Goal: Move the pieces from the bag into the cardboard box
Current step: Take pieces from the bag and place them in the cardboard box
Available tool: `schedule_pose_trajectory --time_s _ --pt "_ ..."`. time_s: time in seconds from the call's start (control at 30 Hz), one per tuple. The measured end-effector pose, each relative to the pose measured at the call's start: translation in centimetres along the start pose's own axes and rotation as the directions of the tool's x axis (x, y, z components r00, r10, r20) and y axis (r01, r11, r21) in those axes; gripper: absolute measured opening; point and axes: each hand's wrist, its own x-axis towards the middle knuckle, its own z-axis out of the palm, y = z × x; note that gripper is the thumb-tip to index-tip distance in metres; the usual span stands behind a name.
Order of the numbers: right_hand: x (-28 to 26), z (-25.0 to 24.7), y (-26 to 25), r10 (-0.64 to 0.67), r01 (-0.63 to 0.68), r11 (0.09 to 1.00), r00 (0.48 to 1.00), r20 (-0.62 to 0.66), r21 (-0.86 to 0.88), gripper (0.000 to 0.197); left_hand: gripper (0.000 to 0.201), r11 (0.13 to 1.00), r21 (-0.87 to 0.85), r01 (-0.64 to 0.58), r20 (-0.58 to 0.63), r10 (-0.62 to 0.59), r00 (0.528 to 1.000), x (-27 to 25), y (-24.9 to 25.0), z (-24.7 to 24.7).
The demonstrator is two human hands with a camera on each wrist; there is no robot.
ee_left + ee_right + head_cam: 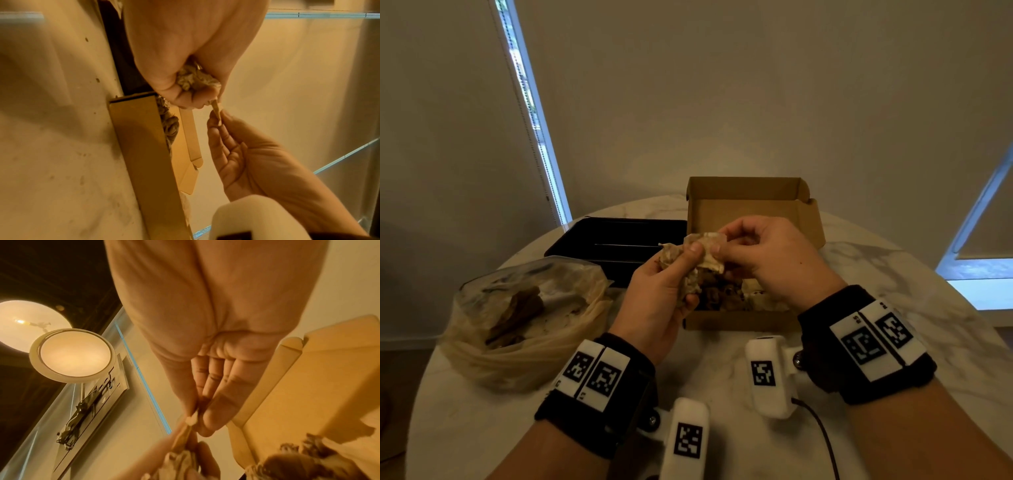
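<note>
Sitting left of both hands, the bag still holds pieces, while the left hand curls round a crumpled pale piece and the right hand pinches its edge above the cardboard box, so releasing it inside seems next.

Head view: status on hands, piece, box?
Left hand grips crumpled piece over cardboard box; right hand pinches its edge. Box already holds pieces; more left in bag. Nothing in the way.
</note>
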Motion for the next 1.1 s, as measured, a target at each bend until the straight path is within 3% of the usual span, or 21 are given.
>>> schedule_pose_trajectory --time_s 0.17,0.33,0.57,0.63,0.77,0.83,0.97,1.03,1.1 --pt "-0.1 -2.9 0.1 0.069 -0.081 0.979 0.995 -0.072 -0.187 0.005 0.024 1.000 0.019 0.010 -0.041 -0.009 0.999 0.3 -0.1 -0.2" --pt "-0.8 -4.6 0.9 0.330 -0.309 0.860 0.944 -0.020 -0.406 0.007 0.026 0.999 0.029 0.021 -0.074 -0.019 0.997 0.5 -0.3 -0.3" --pt "-0.1 -3.7 1.6 0.429 -0.389 0.749 0.902 -0.055 -0.536 0.011 0.017 1.000 0.024 0.021 -0.083 -0.019 0.996 0.4 -0.2 -0.3" --pt "-0.3 -3.8 1.4 0.412 -0.388 0.749 0.908 -0.080 -0.537 0.014 0.016 0.999 0.027 0.026 -0.085 -0.023 0.996 0.3 -0.1 -0.2" --pt "-0.9 -4.1 0.3 0.244 -0.263 0.799 0.964 -0.109 -0.541 0.011 0.018 0.999 0.034 0.028 -0.097 -0.025 0.995 0.4 -0.2 -0.2" --pt "-1.1 -3.9 0.1 0.274 -0.247 0.775 0.961 -0.043 -0.582 0.023 0.022 0.999 0.034 0.033 -0.102 -0.030 0.994 0.5 -0.2 -0.2" --pt "-0.9 -2.8 0.5 0.432 -0.222 0.577 0.900 0.063 -0.786 0.055 0.032 0.998 0.017 0.062 -0.128 -0.059 0.990 0.4 0.0 -0.2" --pt "-0.7 -2.9 0.6 0.428 -0.225 0.572 0.902 0.053 -0.789 0.058 0.035 0.997 0.010 0.075 -0.140 -0.073 0.987 0.4 0.0 -0.1" --pt "-0.8 -3.1 0.6 0.388 -0.213 0.624 0.920 0.061 -0.752 0.053 0.038 0.996 0.005 0.083 -0.151 -0.082 0.985 0.4 0.1 -0.2"
